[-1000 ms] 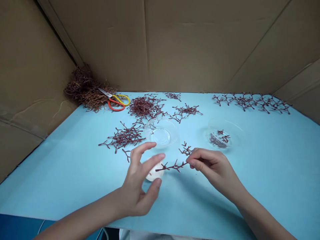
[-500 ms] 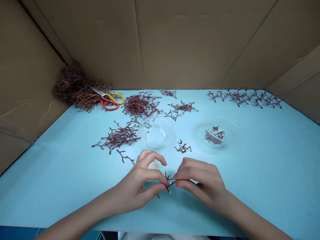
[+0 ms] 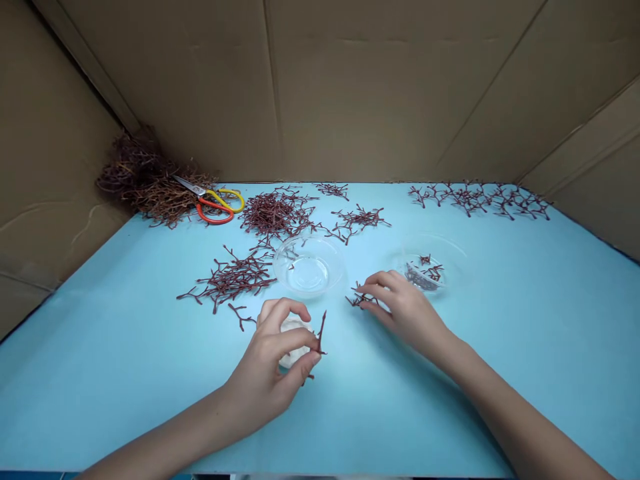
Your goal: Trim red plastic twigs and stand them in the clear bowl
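Note:
Between thumb and index finger, my left hand (image 3: pixel 280 357) pinches a small dark brown twig (image 3: pixel 321 332) that points upward. A small round dish with whitish content (image 3: pixel 295 324) sits behind those fingers, partly covered by them. My right hand (image 3: pixel 400 303) is over a little heap of short twig pieces (image 3: pixel 354 301), its thumb and fingers apart around them. Some of the heap is hidden by the fingertips. A bit of brown twig (image 3: pixel 310 377) shows just below my left thumb.
A clear bowl (image 3: pixel 309 293) stands mid-table; another clear bowl (image 3: pixel 465 257), holding a packet and twig bits, is at right. Twig piles (image 3: pixel 237 277) lie left, with branched pieces (image 3: pixel 475 198) at the back right. Scissors (image 3: pixel 215 212) rest by a dry bundle (image 3: pixel 165 197). Cardboard walls surround the table.
My right hand has let go of the twig and moved forward to the little heap. My left hand has shifted slightly left, and its twig now stands more upright.

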Tool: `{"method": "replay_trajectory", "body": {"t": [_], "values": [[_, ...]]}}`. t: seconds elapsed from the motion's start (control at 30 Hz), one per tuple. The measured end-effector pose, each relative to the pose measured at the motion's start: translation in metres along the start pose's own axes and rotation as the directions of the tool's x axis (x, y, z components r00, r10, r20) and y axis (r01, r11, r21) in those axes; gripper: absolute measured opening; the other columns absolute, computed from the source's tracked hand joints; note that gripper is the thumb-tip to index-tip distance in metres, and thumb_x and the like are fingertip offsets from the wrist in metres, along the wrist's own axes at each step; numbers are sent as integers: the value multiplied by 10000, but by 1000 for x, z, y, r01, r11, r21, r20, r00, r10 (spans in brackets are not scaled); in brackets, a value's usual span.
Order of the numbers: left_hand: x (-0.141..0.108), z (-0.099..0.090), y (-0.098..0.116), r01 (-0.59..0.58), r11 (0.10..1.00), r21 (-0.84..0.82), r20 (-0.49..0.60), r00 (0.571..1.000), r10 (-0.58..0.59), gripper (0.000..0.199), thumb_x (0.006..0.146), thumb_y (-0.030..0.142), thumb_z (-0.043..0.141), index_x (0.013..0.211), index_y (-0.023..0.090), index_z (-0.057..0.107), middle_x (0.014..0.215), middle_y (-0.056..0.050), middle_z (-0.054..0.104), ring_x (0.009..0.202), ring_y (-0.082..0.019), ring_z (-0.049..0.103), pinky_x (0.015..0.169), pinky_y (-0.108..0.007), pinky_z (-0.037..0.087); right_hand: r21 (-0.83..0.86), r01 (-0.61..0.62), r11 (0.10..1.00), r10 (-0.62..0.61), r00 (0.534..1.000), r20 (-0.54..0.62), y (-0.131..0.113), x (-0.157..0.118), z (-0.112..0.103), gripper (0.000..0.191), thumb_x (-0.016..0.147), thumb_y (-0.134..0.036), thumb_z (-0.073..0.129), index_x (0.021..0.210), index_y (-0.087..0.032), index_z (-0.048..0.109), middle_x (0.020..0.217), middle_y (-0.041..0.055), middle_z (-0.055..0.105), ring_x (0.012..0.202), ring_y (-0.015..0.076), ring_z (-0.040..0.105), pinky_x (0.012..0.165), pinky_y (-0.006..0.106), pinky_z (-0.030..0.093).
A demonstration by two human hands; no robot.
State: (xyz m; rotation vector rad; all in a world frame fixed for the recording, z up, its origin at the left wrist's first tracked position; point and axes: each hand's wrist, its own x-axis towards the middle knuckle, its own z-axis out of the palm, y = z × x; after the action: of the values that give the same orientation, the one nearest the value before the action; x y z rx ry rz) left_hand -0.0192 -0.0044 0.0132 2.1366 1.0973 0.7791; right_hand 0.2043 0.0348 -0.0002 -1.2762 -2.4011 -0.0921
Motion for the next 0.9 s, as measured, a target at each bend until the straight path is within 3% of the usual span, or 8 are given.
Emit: {"method": "replay_trajectory", "body": {"t": [0.1,0.27,0.37,0.43,0.6,0.9], "values": [[-1,-1,1,14,999,40,-41,999,-13,166,769,146,439,648,166,551,856,-63,430,895,-207,371,759,-343,356,-72,30,997,-22,994,105,0,1,13,128,779,-167,482,745,-174,605,776,79,596,689,188,502,556,296,423],[-1,-1,2,28,998,57,-65,998,-24,152,760,144,444,651,170,546,839,-56,425,874,-203,368,745,-338,346,-9,25,1000,-24,996,91,-7,4,15,158,780,-132,460,663,-166,561,700,72,581,659,178,486,547,292,424],[-1,-1,3,32,997,72,-79,997,-26,153,756,143,443,634,167,532,826,-55,424,856,-201,368,732,-336,348,208,11,978,-4,999,-34,-21,2,7,127,781,-123,443,704,-180,527,760,68,566,704,163,511,590,293,446],[-1,-1,4,38,997,74,-85,996,-32,160,757,142,436,623,165,521,820,-54,426,841,-197,368,722,-332,352,395,6,919,32,995,-90,-35,0,1,103,778,-124,450,721,-192,502,773,57,560,713,143,536,605,275,462],[-1,1,4,41,999,27,-71,997,-39,148,748,111,409,624,166,468,830,-48,418,835,-189,370,712,-322,355,631,-41,775,102,993,-61,-63,-5,-3,102,803,-120,429,784,-211,472,762,31,614,694,117,598,547,207,486],[-3,-1,5,28,999,34,0,1000,-28,128,737,81,417,641,162,445,853,-40,392,859,-186,355,734,-332,334,611,33,791,30,995,-92,-67,-8,0,146,785,-71,455,818,-210,483,784,25,623,809,104,594,636,170,488]]}}
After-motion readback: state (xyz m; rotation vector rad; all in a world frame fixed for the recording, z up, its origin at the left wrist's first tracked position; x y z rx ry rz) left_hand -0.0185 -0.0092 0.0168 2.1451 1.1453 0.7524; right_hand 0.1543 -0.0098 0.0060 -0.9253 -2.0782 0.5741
